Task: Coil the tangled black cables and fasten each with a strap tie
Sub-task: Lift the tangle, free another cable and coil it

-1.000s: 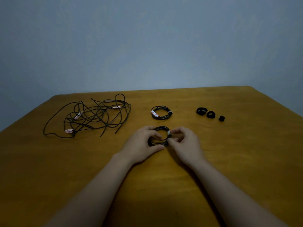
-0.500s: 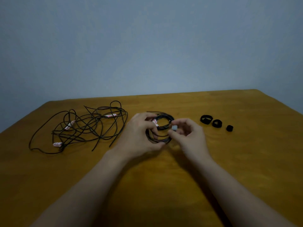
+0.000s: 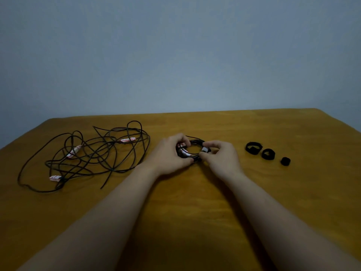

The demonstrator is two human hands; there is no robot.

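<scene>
While left hand (image 3: 168, 155), right hand (image 3: 221, 160) pinch, coil (image 3: 196, 142) half-hidden

Wooden table (image 3: 195, 212): tangled black cables (image 3: 109, 148) with white-and-red tags at 9 o'clock; three rolled black strap ties (image 3: 270, 156) in a row at 3 o'clock.
</scene>
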